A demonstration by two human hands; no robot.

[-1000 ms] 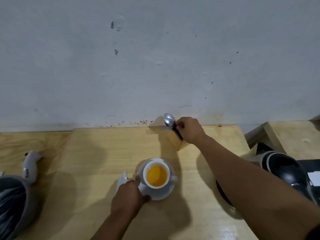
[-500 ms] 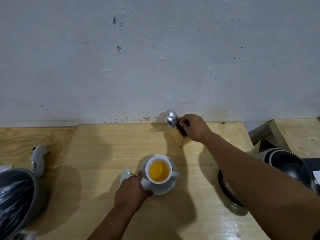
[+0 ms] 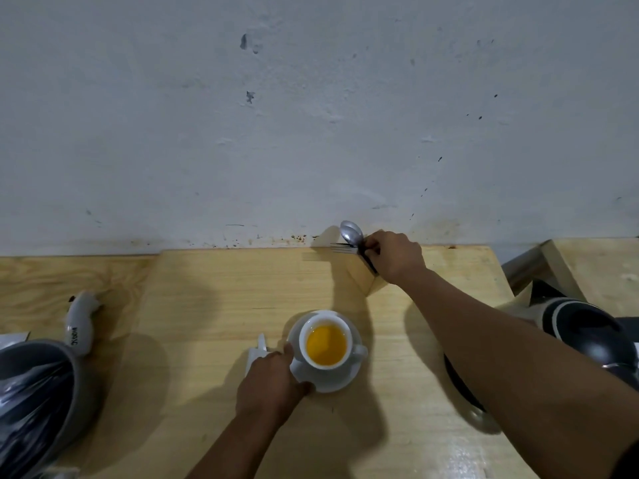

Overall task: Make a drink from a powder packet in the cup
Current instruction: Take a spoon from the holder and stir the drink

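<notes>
A white cup (image 3: 326, 366) full of orange liquid stands on a white saucer (image 3: 340, 382) in the middle of the wooden table. My left hand (image 3: 269, 385) pinches the saucer's left rim, with a white packet (image 3: 256, 356) partly hidden beneath it. At the back, by the wall, my right hand (image 3: 394, 255) grips the handle of a metal spoon (image 3: 352, 233) that stands in a wooden cutlery holder (image 3: 366, 283). A fork's tines (image 3: 340, 248) poke out beside the spoon.
A grey bin (image 3: 38, 402) lined with plastic sits at the lower left, a white curved object (image 3: 81, 324) just above it. A black pan or kettle (image 3: 587, 335) lies at the right under my forearm. A wall borders the table's far edge.
The view has shifted slightly. My right hand stays on the spoon at the holder, and my left hand stays on the saucer.
</notes>
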